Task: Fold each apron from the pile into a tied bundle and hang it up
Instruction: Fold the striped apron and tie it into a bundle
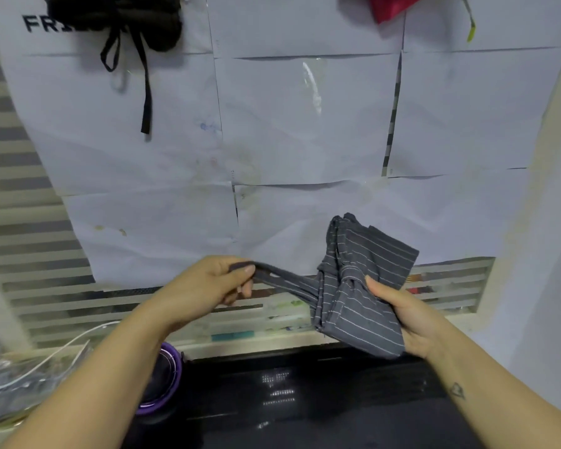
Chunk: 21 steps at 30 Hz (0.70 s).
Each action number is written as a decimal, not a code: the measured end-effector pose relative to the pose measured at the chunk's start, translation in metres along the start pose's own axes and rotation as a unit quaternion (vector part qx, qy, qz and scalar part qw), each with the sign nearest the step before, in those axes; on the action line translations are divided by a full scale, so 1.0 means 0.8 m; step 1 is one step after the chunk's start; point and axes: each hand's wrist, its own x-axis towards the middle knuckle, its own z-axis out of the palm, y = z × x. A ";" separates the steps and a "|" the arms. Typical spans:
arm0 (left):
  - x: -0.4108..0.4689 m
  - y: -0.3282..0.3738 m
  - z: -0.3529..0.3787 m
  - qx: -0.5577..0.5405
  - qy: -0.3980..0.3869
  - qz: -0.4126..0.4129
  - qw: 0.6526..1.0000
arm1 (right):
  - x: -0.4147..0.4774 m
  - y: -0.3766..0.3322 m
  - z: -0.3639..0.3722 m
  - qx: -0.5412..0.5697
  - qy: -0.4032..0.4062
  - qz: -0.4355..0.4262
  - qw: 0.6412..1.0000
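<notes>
nearest: a dark glossy surface (305, 406) across the bottom, with a purple-rimmed round container (167, 384) at its left and a tangle of white cable (78, 335) further left.

just beyond, held up in the air over that surface: the grey striped apron (370, 254), folded into a thick bundle and wrapped round the middle by its own strap (282, 281). gripped at the lower right by the right hand (415, 319), thumb pressed on the front beside the wrap, fingers hidden behind the cloth. pinched at the strap's free end by the left hand (208, 283), thumb and curled fingers closed on it, strap drawn taut to the left. judged as the tightening of the tie, with hanging not yet done.

soft, light, limp cloth by the look of it: nothing to break, but likely to slump and unfold if let go before a firm knot. best held firmly across the folded layers beside the wrap, and by the strap close to its end, narrow tape being apt to slip from a loose pinch.

further off, on the wall: taped white paper sheets (305, 140) over a slatted striped backing (30, 196).

farthest and highest: a black tied bundle (127, 17) hanging at upper left, straps dangling, and a bit of red cloth (389, 8) at upper right, cut off by the edge.
</notes>
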 end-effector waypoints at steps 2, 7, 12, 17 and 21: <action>0.003 0.011 -0.002 -0.014 0.059 0.031 0.998 | 0.005 0.011 0.004 0.028 -0.008 -0.002 1.000; 0.002 0.029 0.026 -0.326 0.104 0.023 0.940 | 0.010 0.025 0.010 0.048 -0.022 0.015 0.999; 0.000 0.032 0.036 -0.539 0.022 0.005 0.842 | 0.009 0.019 0.006 0.054 -0.021 0.004 0.998; 0.010 0.021 0.071 -0.404 0.112 -0.005 0.908 | 0.002 0.011 0.022 -0.102 -0.029 -0.042 0.993; 0.014 0.006 0.073 -0.218 0.074 0.016 0.973 | -0.007 -0.013 0.036 -0.253 -0.004 -0.090 0.963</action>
